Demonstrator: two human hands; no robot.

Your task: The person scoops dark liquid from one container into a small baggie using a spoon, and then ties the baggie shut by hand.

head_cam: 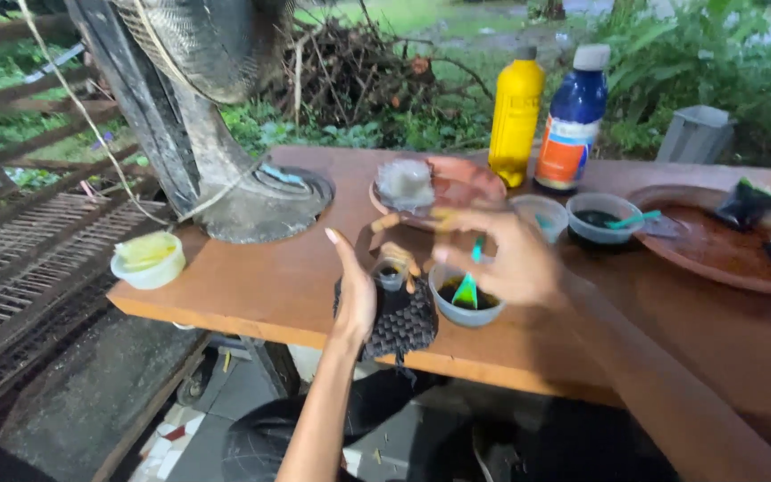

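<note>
A brown wooden table bears, at three o'clock, a brown tray of dark packets. At twelve stand a yellow bottle and blue bottle. At centre, a clear cup holds dark paste and a green spoon. The left hand clasps a black woven pouch at the table's front edge. The right hand, fingers spread, hovers blurred above the cup. At nine, a white tub holds yellow stuff.

Bare tabletop btwn fan base & hands, bottles block rear
</note>
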